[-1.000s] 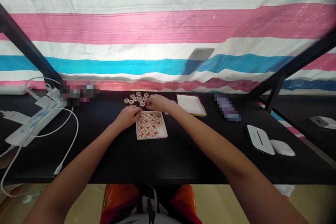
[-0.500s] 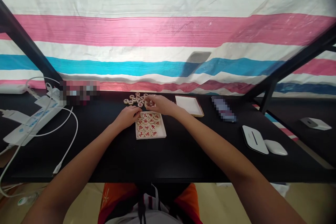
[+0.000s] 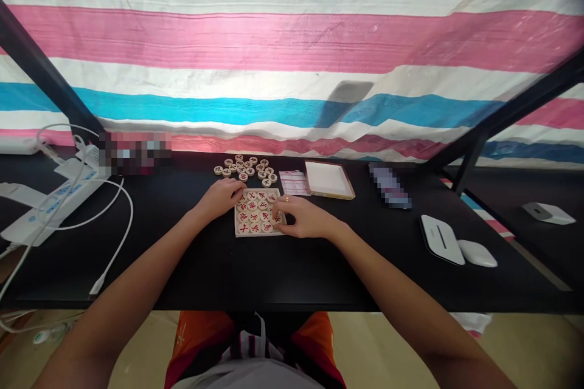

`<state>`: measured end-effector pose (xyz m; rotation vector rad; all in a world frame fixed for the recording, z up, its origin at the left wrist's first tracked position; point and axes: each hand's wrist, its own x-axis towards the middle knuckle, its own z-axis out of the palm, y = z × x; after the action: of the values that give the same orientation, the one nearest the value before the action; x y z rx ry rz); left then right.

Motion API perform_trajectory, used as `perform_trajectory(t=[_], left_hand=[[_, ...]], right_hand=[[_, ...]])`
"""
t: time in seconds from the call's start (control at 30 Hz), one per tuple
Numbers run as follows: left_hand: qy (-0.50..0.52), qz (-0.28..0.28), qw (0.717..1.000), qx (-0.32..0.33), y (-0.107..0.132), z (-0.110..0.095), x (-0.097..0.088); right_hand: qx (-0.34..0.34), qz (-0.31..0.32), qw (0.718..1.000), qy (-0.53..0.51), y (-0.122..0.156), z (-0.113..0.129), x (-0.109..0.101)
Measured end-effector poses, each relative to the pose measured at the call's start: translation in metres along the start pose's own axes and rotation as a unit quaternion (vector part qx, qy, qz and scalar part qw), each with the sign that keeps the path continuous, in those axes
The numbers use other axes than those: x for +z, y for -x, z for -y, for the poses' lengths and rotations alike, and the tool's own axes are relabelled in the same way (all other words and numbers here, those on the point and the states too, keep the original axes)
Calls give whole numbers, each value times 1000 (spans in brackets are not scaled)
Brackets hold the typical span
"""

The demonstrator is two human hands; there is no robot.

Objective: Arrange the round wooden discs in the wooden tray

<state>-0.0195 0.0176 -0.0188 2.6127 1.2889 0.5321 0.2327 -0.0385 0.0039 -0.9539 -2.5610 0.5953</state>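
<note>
Since 0.5 s ago: the right hand (image 3: 303, 219) has come back from the loose discs (image 3: 246, 168) to the right edge of the wooden tray (image 3: 255, 235). The left hand (image 3: 223, 194) is unchanged at the tray's far-left corner.

Grip: right fingertips (image 3: 279, 223) are pressed down among the tray discs (image 3: 254, 213) at the right edge; cannot tell if one is pinched. The left fingers are bent over the corner; cannot tell if they clasp the rim.

Position: the tray sits mid-table (image 3: 274, 273) with the loose discs just behind it. Both hands overlap the tray and hide some discs.

Surroundings: pink-gridded card (image 3: 294, 182) and shallow lid (image 3: 329, 180) behind and to the right; flat white box (image 3: 441, 238) touching a white mouse (image 3: 477, 253) far right; power strip (image 3: 50, 206) and cable (image 3: 114, 237) far left.

Counts: 1 tray, 1 lid, 1 card, 1 box, 1 mouse. About a dozen discs visible in the tray and slightly more loose; exact numbers unreadable.
</note>
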Motion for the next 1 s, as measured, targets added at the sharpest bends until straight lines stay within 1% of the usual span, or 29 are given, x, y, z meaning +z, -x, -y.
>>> perform_trajectory(t=[0.17,0.3,0.4,0.5,0.57,0.63,0.73,0.8,0.83,0.9,1.0], left_hand=[[-1,-6,1000,0,-1,1,1],[-1,-6,1000,1,0,3,2],[1,-6,1000,1,0,4,3],[1,-8,1000,-5,0,3,3],[0,-20,1000,-6,0,2,3],[-1,-47,999,-3,0,1,3],[5,-87,996,14,0,1,1],[2,-80,997,17,-1,2,0],[-5,-65,998,12,-1,3,0],[-26,-39,999,-5,-1,4,0],[-56,-36,998,-17,-1,7,3]], right_hand=[[0,-3,1000,-11,-1,-8,3],[25,-32,999,-12,-4,-15,6],[39,-44,998,-10,-5,-16,8],[36,-43,998,-11,-6,-15,10],[34,-44,998,-7,-6,-15,10],[39,-57,998,-1,-6,-17,11],[55,-114,992,13,-6,-20,14],[62,-144,987,24,-6,-24,16],[62,-145,987,28,-6,-26,17],[55,-131,989,33,-6,-30,19],[48,-120,991,37,-6,-33,20]])
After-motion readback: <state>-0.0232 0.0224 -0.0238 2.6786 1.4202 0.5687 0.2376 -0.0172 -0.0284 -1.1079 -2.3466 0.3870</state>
